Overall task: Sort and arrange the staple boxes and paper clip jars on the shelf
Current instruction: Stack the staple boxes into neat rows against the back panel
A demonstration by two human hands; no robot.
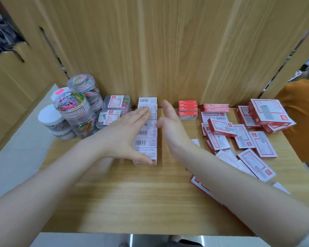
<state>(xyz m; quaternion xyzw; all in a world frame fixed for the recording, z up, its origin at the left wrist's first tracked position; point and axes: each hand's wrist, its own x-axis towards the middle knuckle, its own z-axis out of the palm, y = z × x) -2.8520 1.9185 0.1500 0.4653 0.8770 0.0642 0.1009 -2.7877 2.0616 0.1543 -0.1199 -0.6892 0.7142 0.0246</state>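
A straight row of white staple boxes [147, 134], barcodes up, runs from the back panel toward me in the middle of the wooden shelf [132, 202]. My left hand [125, 134] lies flat against the row's left side, fingers straight, thumb at the nearest box. My right hand [169, 122] stands on edge just right of the row, fingers straight, thumb touching a box. Clear paper clip jars [75, 107] with coloured clips stand stacked at the back left, beside small clear clip boxes [114, 111].
A small stack of red staple boxes [188, 109] stands at the back centre-right. Several red-and-white staple boxes [239, 138] lie scattered over the right side, larger ones [269, 114] piled at the far right. A person in an orange top [303, 118] stands right of the shelf.
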